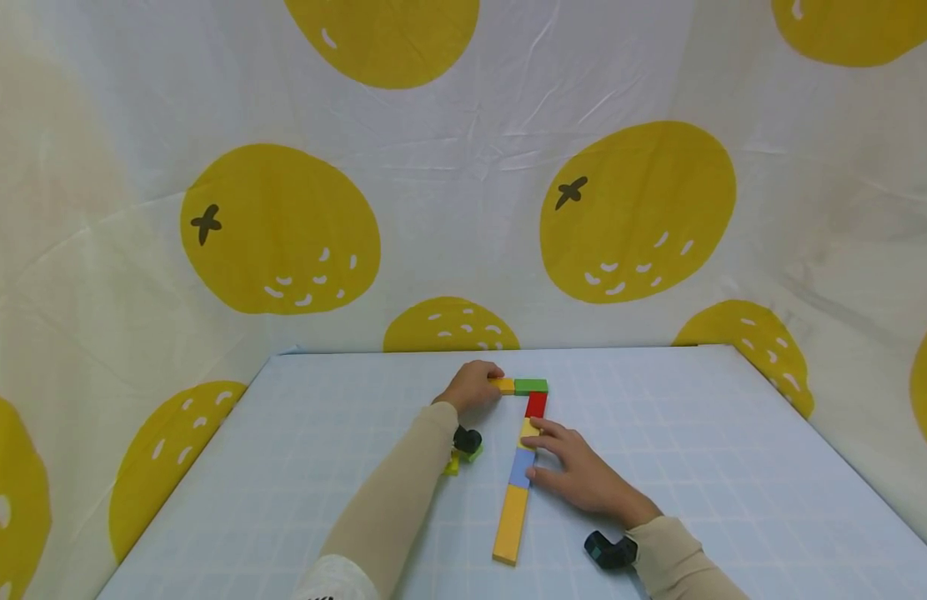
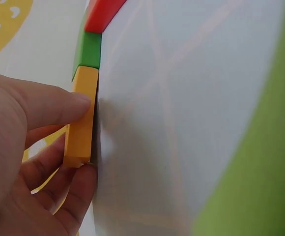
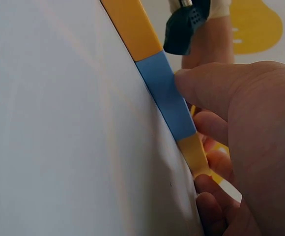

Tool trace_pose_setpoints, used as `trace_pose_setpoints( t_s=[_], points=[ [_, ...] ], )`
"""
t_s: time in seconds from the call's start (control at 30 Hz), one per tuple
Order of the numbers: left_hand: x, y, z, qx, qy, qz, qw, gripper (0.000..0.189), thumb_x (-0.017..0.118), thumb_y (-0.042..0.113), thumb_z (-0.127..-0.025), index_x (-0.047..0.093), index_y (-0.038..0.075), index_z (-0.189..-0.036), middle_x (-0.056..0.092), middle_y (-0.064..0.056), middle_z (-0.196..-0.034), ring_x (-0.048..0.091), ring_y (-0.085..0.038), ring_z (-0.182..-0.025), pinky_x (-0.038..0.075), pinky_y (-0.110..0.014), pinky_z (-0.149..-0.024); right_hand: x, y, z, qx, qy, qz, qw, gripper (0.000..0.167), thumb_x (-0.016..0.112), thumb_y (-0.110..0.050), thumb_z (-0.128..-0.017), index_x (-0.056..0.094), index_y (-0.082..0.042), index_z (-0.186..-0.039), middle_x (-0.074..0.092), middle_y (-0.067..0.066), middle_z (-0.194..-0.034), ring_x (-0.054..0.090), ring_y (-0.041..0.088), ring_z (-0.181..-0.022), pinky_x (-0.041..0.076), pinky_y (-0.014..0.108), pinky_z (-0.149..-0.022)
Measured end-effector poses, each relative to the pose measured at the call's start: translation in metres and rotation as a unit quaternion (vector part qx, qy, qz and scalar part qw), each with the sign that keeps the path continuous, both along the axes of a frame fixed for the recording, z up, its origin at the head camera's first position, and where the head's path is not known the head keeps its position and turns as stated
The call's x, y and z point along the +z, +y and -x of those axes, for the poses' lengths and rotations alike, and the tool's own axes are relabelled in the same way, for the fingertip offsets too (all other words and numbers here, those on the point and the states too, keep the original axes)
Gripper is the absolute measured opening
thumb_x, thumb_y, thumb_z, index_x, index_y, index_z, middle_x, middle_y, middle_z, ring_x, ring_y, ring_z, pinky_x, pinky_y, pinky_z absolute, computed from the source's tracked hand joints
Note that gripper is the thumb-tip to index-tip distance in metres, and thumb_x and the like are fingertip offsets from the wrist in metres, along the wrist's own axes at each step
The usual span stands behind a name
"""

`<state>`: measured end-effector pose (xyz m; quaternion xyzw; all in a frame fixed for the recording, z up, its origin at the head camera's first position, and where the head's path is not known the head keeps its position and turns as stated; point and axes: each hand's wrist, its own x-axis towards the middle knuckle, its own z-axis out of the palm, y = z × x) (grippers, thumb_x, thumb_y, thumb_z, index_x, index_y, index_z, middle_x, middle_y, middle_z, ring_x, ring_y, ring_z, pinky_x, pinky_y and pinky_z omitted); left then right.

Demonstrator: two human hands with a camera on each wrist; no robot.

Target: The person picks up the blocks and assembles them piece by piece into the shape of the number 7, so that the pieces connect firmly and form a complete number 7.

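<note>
On the table a line of wooden blocks runs away from me and turns left at its far end. My left hand (image 1: 469,388) grips the orange block (image 2: 81,118) at that left end, thumb on its face and fingers about its end and side. Touching it is a green block (image 1: 531,386), followed by a red block (image 1: 536,405). My right hand (image 1: 583,471) rests against the near part of the line. Its thumb touches the blue block (image 3: 164,93); its other fingers lie at the small yellow block (image 3: 193,153). A long orange block (image 1: 511,525) forms the near end.
Loose yellow-green blocks (image 1: 452,465) lie beside the left forearm, partly hidden by it. The white table (image 1: 246,500) carries a faint grid. Behind it hangs a white cloth (image 1: 463,208) with large yellow fruit shapes.
</note>
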<state>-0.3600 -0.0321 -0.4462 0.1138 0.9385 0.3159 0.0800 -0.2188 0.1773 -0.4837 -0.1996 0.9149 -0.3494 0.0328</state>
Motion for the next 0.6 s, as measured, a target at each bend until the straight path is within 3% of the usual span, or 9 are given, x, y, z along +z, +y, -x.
trace_pose_setpoints(
  t_s=[0.3, 0.6],
  points=[
    [0.002, -0.006, -0.003, -0.011, 0.0, -0.002, 0.9999, 0.034, 0.068, 0.015, -0.093, 0.068, 0.015, -0.127, 0.064, -0.001, -0.124, 0.055, -0.02, -0.111, 0.044, -0.04, -0.105, 0.001, -0.003, -0.001, 0.004, -0.002, 0.003, 1.0, 0.047, 0.068, -0.048, -0.093, 0.062, -0.03, -0.136, 0.034, -0.003, -0.158, 0.031, 0.029, -0.142, 0.033, 0.059, -0.11],
    [0.008, -0.02, -0.005, -0.009, -0.017, -0.021, 0.9996, 0.043, 0.07, 0.025, -0.094, 0.062, 0.015, -0.135, 0.061, -0.005, -0.128, 0.056, -0.021, -0.11, 0.049, -0.04, -0.099, 0.0, 0.0, 0.0, -0.008, -0.002, -0.005, 1.0, 0.047, 0.069, -0.05, -0.092, 0.063, -0.032, -0.135, 0.034, -0.007, -0.158, 0.03, 0.026, -0.143, 0.034, 0.057, -0.111]
  ],
)
